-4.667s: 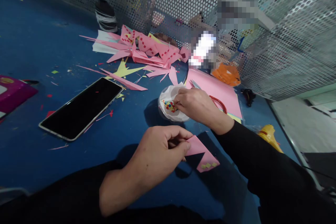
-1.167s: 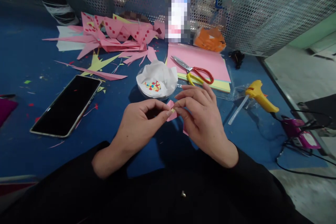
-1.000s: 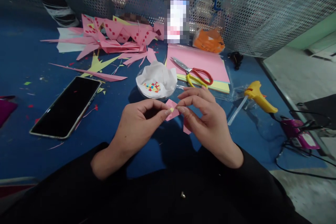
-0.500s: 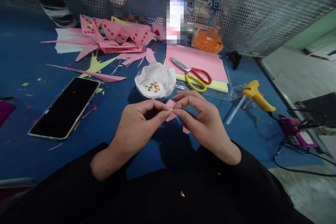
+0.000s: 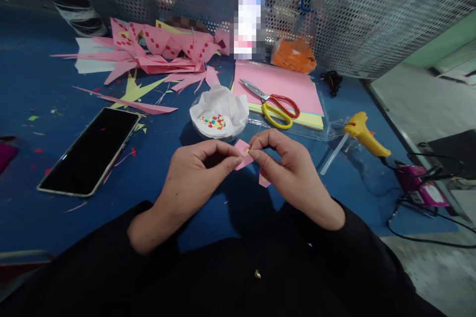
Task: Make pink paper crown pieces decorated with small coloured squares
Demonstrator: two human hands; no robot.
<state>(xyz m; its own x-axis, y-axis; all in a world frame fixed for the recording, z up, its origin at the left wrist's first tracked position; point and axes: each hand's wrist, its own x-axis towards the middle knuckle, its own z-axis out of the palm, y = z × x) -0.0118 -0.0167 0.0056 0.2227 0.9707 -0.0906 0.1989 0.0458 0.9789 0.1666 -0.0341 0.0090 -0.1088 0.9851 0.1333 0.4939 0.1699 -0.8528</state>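
Note:
My left hand (image 5: 199, 171) is closed, its thumb and forefinger pinching the edge of a small pink paper piece (image 5: 242, 147). Between the thumb and fingertips of my right hand (image 5: 293, 171) is a tiny yellow paper bit (image 5: 247, 152), held at the face of the pink piece. Another pink paper part (image 5: 264, 182) shows below my right thumb; whether it joins the first is hidden. Just beyond my hands stands a bowl lined with white tissue (image 5: 238, 111), holding small coloured paper bits (image 5: 214, 121).
Scissors (image 5: 265, 96) lie on stacked coloured paper (image 5: 275, 73). A yellow glue gun (image 5: 366, 136) rests at right, near a purple box (image 5: 420, 185) and cables. To the left are a phone (image 5: 91, 153) and pink paper scraps (image 5: 167, 62). A perforated metal panel (image 5: 357, 20) stands behind.
My right fingertips have drawn slightly right, away from my left thumb, so more of the pink paper and the yellow bit shows. My left hand has barely moved.

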